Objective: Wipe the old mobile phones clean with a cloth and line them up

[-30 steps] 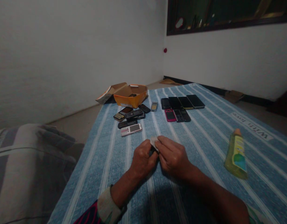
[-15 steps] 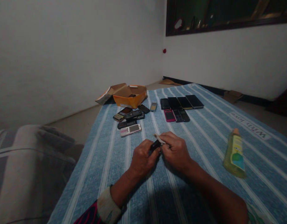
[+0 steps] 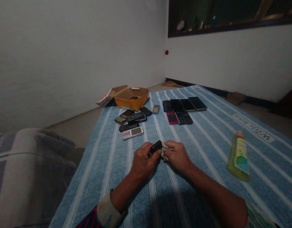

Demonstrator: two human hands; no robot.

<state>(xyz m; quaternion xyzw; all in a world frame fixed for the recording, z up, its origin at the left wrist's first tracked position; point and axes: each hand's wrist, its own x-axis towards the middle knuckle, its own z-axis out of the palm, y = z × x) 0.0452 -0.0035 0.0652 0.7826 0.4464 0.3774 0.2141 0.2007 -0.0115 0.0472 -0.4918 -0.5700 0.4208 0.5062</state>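
Closed around a small black phone (image 3: 156, 146) is my left hand (image 3: 142, 161), its thumb along the near side. My right hand (image 3: 177, 156) pinches a crumpled whitish cloth (image 3: 164, 150) against the phone's right side. Both hands are close together above the striped blue cloth (image 3: 117, 196). Beyond my left hand lies a white and pink phone (image 3: 133, 133), with a black keypad phone (image 3: 128, 127) just behind it. Several more phones are piled farther back. A red phone (image 3: 172, 117) lies beside dark phones (image 3: 188, 117) beyond my right hand.
An open orange box (image 3: 131, 103) stands at the far left of the cloth. On the right a bottle of yellow-green liquid (image 3: 239, 156) lies or stands; its pose is unclear. A small phone (image 3: 155, 109) lies by the box. Grey fabric (image 3: 29, 177) is at left.
The black phone has turned in my left hand so more of its dark surface shows. My right hand has shifted slightly down with the whitish cloth.
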